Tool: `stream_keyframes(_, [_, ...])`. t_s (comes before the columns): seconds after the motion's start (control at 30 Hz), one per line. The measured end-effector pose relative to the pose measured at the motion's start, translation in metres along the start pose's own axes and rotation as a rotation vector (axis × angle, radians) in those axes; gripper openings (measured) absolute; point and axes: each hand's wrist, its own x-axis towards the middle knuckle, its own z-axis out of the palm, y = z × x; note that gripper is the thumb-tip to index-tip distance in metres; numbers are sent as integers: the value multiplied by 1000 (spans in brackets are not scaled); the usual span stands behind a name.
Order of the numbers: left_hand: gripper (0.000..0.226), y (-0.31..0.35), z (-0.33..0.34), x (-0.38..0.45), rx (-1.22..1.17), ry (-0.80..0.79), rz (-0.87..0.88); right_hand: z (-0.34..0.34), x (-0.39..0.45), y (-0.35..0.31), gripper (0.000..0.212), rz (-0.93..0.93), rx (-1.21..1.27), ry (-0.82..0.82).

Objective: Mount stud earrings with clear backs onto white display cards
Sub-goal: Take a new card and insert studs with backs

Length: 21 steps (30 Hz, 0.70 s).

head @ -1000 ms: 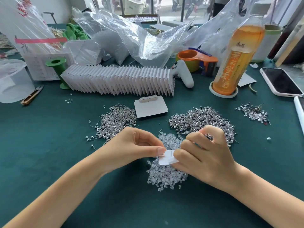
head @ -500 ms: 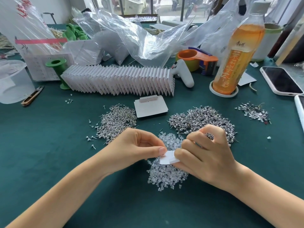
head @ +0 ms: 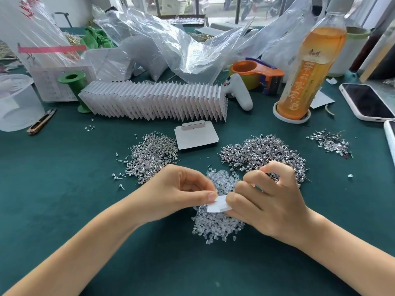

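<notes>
1. Since a second ago little has shifted: both hands stay at the small white paper display card [head: 219,206] above the heap of clear plastic earring backs [head: 215,225], so mounting appears mid-step.
2. The left hand [head: 177,195] pinches the card's left edge; the right hand [head: 267,199] curls round its right side, fingertips hidden.
3. The piles of silver stud earrings [head: 265,154] lie just beyond.

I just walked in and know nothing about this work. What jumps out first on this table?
Two hands meet at the middle: the left hand and right hand both pinch a small white display card above a heap of clear earring backs. Glittering piles of stud earrings lie on the green cloth to either side. Behind them runs a long row of filled white cards, and a tall orange drink bottle stands at the right.
</notes>
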Motion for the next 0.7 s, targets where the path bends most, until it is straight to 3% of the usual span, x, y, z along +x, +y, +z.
stream_keyframes(0.33, [1, 8, -4, 1, 117, -67, -30, -1, 0, -2, 52, -8, -18, 8])
stream_keyframes(0.7, [7, 20, -9, 6, 136, -99, -129, 0, 1, -4, 50, 25, -98, 72])
